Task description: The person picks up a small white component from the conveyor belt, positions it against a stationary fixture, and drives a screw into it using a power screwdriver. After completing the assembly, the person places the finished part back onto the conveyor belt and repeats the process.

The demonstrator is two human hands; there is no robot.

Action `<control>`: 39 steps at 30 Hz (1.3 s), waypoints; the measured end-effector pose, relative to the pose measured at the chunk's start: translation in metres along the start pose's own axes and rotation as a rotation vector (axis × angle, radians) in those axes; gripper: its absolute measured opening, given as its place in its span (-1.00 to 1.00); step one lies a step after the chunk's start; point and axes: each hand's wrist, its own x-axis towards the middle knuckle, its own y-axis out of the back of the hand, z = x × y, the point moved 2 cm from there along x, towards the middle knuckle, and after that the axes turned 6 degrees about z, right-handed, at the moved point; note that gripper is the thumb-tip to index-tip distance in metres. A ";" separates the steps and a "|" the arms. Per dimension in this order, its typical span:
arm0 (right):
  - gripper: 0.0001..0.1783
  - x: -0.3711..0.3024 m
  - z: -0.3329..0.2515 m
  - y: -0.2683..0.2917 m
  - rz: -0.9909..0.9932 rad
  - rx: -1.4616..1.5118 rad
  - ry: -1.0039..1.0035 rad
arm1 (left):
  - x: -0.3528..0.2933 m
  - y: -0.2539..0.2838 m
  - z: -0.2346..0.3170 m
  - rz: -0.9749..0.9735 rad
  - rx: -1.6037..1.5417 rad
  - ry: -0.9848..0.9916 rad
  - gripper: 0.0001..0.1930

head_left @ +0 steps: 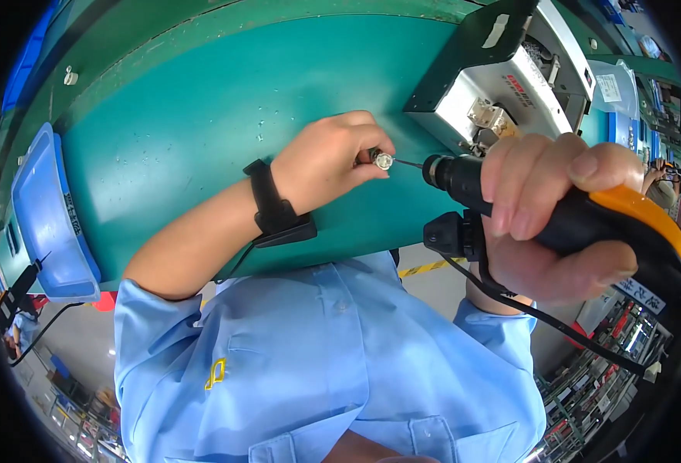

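My left hand (333,150) is closed, with thumb and fingertips pinching a small round metal connector (384,161) whose light face is turned outward. In my right hand (549,201) is a black and orange electric screwdriver (464,179), with the fingers wrapped round its body. The thin bit (408,163) points left at the connector, its tip at or right beside the edge; contact is too small to tell. A black strap (265,197) with a dark module is round my left wrist. Another black strapped device (447,234) sits at my right wrist.
A black and silver machine box (502,85) stands on the green mat (202,116) at the back right. At the left is a blue tray (51,216), with a black tool (18,297) beside it. A black cable (549,320) hangs below my right hand.
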 end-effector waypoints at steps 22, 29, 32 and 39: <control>-0.40 -0.005 0.004 -0.017 -0.056 -0.327 -0.273 | -0.001 -0.004 -0.001 0.053 0.037 -0.085 -0.81; -0.41 0.002 -0.049 0.020 0.110 -0.076 0.062 | 0.000 -0.008 0.006 0.031 0.100 -0.063 -0.79; -0.41 0.008 -0.058 0.040 0.156 -0.156 0.074 | -0.001 -0.007 0.005 0.025 0.133 -0.093 -0.80; -0.42 0.010 -0.038 0.063 0.197 -0.127 0.040 | -0.001 -0.005 0.009 -0.002 0.192 -0.113 -0.80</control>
